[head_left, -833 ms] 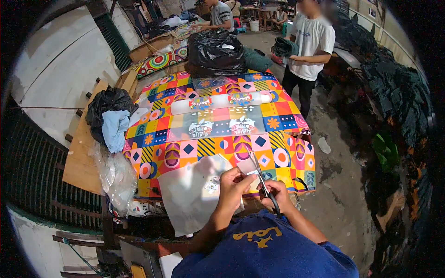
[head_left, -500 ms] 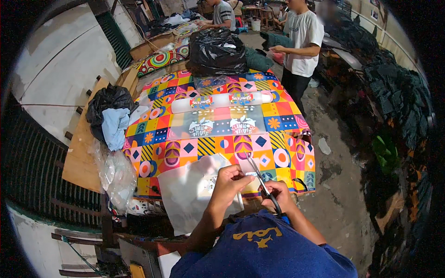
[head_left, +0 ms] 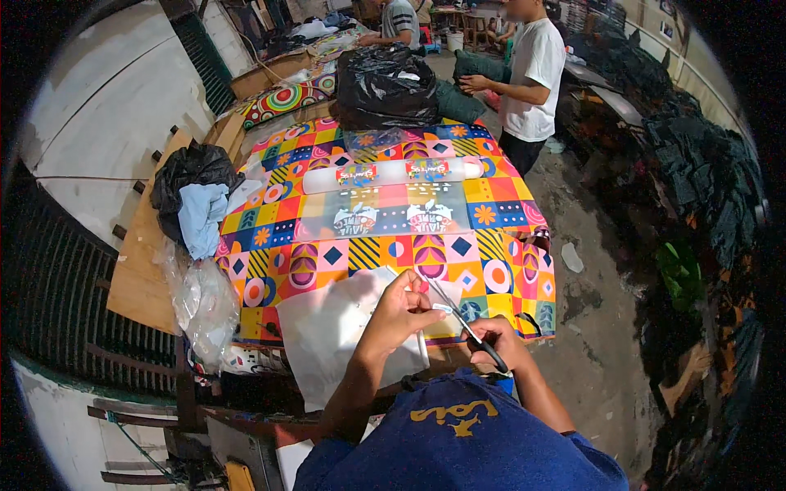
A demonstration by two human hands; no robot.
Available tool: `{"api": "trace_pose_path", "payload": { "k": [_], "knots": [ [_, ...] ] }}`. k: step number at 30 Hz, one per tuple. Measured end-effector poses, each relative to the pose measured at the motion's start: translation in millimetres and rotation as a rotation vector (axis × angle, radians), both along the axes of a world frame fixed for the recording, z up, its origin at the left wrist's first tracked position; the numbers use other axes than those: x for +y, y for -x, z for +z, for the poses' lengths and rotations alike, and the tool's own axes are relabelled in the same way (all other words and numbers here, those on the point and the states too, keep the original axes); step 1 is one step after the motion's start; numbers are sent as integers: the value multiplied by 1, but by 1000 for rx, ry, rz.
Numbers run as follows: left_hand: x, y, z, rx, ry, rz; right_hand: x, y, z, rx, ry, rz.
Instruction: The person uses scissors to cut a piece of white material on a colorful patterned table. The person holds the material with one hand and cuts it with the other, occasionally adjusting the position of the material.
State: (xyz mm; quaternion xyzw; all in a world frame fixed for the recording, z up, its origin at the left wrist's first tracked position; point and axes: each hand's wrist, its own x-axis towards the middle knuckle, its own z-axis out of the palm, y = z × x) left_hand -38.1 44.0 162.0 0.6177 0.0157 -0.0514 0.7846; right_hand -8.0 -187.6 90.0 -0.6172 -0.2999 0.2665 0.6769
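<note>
My left hand [head_left: 399, 315] is raised over the near edge of the table, with a small white slip [head_left: 442, 308] at its thumb tip. Its forefinger is lifted and bent above the thumb. My right hand [head_left: 494, 337] grips a pair of scissors [head_left: 453, 311] with dark handles, the long metal blades pointing up and left past the slip. Whether the blades touch the slip is too small to tell. Below my left hand a white sheet [head_left: 323, 335] overhangs the table edge. Beyond lie a clear printed plastic sheet [head_left: 393, 214] and a rolled length of it [head_left: 391, 173].
A colourful patterned cloth [head_left: 270, 282] covers the table. At its far end sits a black plastic bag [head_left: 385, 86]; another black bag [head_left: 184, 176], a light blue cloth [head_left: 203, 221] and clear plastic [head_left: 205, 311] are on the left. A person in a white shirt [head_left: 532, 78] stands far right; dark fabric [head_left: 696, 164] is piled rightward.
My left forefinger has lifted away from the thumb, and the left hand has turned slightly. The scissors have tilted a little further left. The person in white has shifted slightly left.
</note>
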Motion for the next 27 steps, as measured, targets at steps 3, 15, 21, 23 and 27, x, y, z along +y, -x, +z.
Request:
{"api": "trace_pose_path", "payload": {
  "k": [3,15,21,23,27],
  "knots": [
    [1,-2,4,16,-49,-28,-3,-5,6,-33,23,26],
    [8,-7,-7,-7,-14,-108,-9,-9,0,0,58,65],
    [-25,4,-37,-9,153,200,10,3,-3,61,-31,-59],
    [-34,7,-43,-44,196,232,14,5,-2,43,-2,-71],
    [-48,8,-41,-102,94,375,22,11,-3,52,-84,-116]
  ]
}}
